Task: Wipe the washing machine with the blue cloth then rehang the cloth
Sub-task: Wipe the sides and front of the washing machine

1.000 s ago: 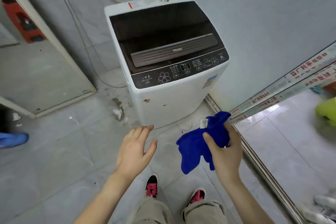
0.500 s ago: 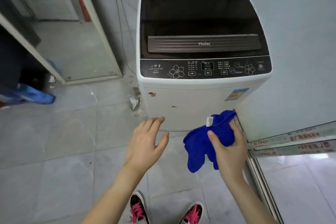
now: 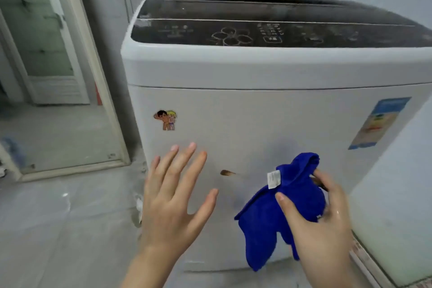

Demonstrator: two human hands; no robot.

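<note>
Risk, dropped cloth: the blue terry cloth [image 3: 280, 213] was bunched, with a long flap dangling loose; a slack grip during a stroke could probably have let it slide onto the grey tiled floor [image 3: 58, 217] and pick up grit.
Risk, poor contact: wiping with a crumpled wad would likely have touched only a small patch and skipped areas; the cause would be not flattening the cloth first.
Risk, stickers: the small cartoon sticker [image 3: 166, 119] and the blue-edged paper label [image 3: 378, 121] on the front panel could have lifted at the edges if rubbed hard with a damp cloth.
Risk, brown mark: the brown smear [image 3: 226, 173] on the panel could have spread rather than lifted under a single light pass.
Right hand [image 3: 322, 224]: curled round the cloth, thumb [image 3: 287, 206] pressed across its front, fingers wrapped behind.
Left hand [image 3: 173, 196]: fingers spread wide and straight, holding nothing; whether the fingertips touched the panel could not be told.
Cloth position: in the right hand, in front of the lower front panel of the white top-loading washing machine [image 3: 257, 112], just right of the brown smear; contact with the panel could not be told.
Cloth detail: a white tag [image 3: 273, 179] showed on its upper fold.
Stage: judged to be at the start, with wiping not yet clearly begun.
</note>
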